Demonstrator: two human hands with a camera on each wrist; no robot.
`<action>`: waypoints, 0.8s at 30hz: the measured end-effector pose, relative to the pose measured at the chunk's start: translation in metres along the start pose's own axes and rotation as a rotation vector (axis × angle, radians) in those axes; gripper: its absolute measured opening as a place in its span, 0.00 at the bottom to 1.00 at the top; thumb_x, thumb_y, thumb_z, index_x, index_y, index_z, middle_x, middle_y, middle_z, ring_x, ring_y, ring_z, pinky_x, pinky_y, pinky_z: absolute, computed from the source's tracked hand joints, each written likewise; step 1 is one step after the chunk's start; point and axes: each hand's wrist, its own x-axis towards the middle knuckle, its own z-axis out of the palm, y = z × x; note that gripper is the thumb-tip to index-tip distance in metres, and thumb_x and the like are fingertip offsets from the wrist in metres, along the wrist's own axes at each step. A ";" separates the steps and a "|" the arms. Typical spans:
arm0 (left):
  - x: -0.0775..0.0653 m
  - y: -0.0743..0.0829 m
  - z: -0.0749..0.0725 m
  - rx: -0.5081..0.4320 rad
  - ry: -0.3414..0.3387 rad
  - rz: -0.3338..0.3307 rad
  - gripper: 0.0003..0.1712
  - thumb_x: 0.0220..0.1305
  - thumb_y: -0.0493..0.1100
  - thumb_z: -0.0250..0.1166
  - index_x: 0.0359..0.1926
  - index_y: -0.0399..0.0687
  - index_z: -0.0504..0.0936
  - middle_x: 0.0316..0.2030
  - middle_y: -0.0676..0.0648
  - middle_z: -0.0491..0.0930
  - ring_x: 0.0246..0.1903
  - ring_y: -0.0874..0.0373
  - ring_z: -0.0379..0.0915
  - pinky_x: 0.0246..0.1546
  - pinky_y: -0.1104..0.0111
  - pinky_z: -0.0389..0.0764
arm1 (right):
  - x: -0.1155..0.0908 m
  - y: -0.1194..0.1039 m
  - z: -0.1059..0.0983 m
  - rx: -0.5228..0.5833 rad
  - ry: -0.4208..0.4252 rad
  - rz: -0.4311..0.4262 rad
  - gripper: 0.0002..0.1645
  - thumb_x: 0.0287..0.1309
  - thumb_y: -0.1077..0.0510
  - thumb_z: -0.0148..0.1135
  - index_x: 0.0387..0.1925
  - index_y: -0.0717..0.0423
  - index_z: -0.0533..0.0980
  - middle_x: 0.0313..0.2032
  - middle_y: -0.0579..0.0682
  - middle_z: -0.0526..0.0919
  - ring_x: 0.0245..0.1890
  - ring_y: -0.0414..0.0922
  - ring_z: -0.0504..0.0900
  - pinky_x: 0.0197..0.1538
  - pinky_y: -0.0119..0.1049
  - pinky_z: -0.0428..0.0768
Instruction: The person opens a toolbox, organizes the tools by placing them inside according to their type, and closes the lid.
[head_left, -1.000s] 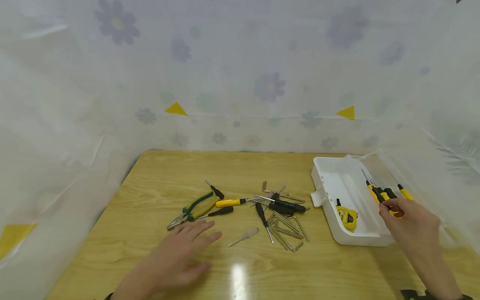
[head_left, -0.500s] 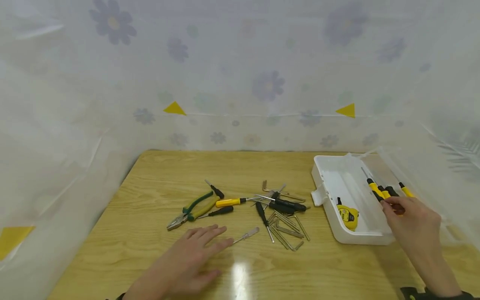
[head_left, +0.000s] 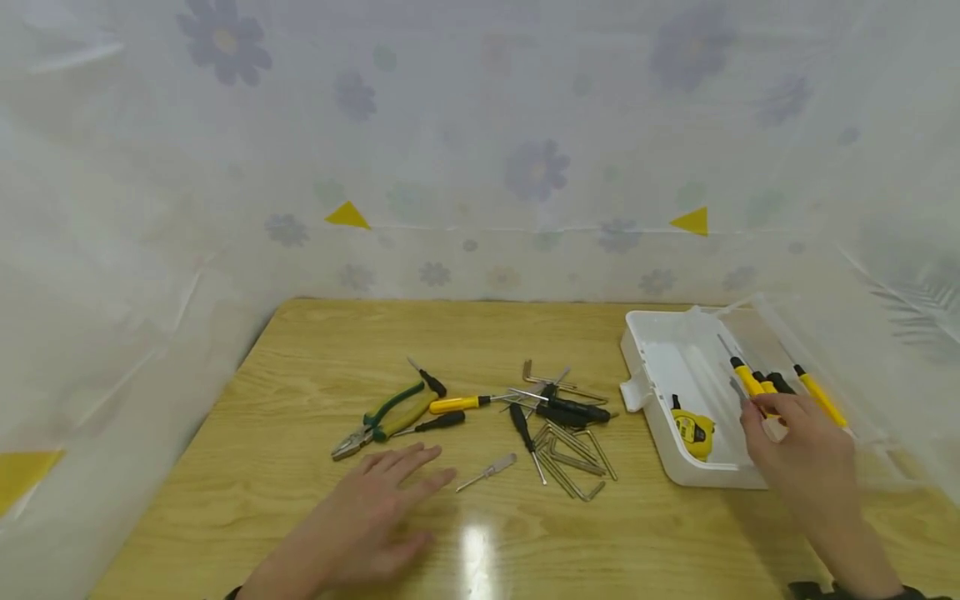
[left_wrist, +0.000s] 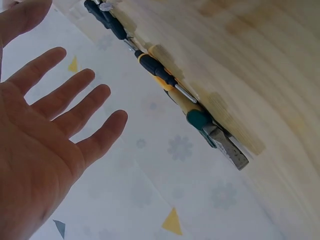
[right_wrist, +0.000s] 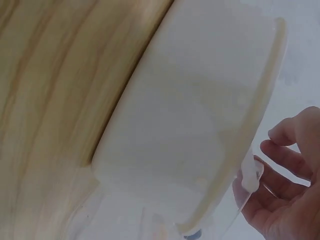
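Observation:
On the left side of the wooden table my left hand (head_left: 367,508) has its fingers spread, just in front of the pliers (head_left: 371,425). In the left wrist view the palm of the left hand (left_wrist: 45,140) shows with nothing in it. My right hand (head_left: 802,458) is over the white toolbox (head_left: 678,475), fingers bent, beside a yellow-and-black screwdriver (head_left: 746,379). Something thin and grey shows at its fingertips. In the right wrist view, thumb and finger of the right hand (right_wrist: 292,165) nearly meet behind the box rim; whether they pinch anything is hidden.
A yellow tape measure (head_left: 693,433) and several screwdrivers lie in the toolbox, whose clear lid (head_left: 877,433) stands open to the right. Mid-table are a clear-handled screwdriver (head_left: 487,472), black screwdrivers (head_left: 573,412), a yellow screwdriver (head_left: 453,405) and several hex keys (head_left: 588,454).
My right hand has shifted left, off the yellow-and-black screwdriver's handle, which it held earlier. My left hand moved right over the clear-handled screwdriver's tip, then back a little.

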 end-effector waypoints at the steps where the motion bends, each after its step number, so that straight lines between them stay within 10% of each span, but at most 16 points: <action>1: -0.001 -0.001 0.000 0.002 0.001 -0.015 0.36 0.62 0.56 0.69 0.71 0.61 0.74 0.69 0.48 0.75 0.68 0.50 0.72 0.60 0.50 0.79 | -0.001 -0.004 0.002 -0.008 0.000 -0.015 0.09 0.48 0.64 0.69 0.31 0.67 0.83 0.31 0.63 0.85 0.33 0.38 0.79 0.35 0.23 0.69; 4: -0.006 -0.006 0.000 0.011 0.012 -0.054 0.35 0.62 0.56 0.69 0.70 0.60 0.75 0.69 0.48 0.74 0.68 0.50 0.72 0.59 0.48 0.79 | -0.005 -0.016 0.008 0.012 -0.020 -0.044 0.09 0.49 0.63 0.68 0.32 0.66 0.84 0.35 0.62 0.86 0.38 0.58 0.82 0.45 0.19 0.68; 13: -0.023 -0.033 -0.010 0.058 0.069 -0.167 0.37 0.57 0.55 0.74 0.68 0.56 0.77 0.65 0.44 0.78 0.62 0.46 0.77 0.49 0.47 0.82 | -0.008 -0.055 0.028 0.080 -0.131 -0.228 0.26 0.72 0.43 0.56 0.36 0.62 0.85 0.41 0.60 0.87 0.39 0.59 0.84 0.37 0.50 0.79; 24: -0.043 -0.046 -0.019 0.026 0.084 -0.217 0.41 0.57 0.53 0.75 0.71 0.56 0.74 0.66 0.43 0.77 0.62 0.44 0.77 0.49 0.43 0.82 | -0.006 -0.113 0.062 0.028 -0.801 -0.237 0.34 0.70 0.48 0.62 0.72 0.57 0.69 0.75 0.67 0.63 0.71 0.70 0.67 0.62 0.72 0.72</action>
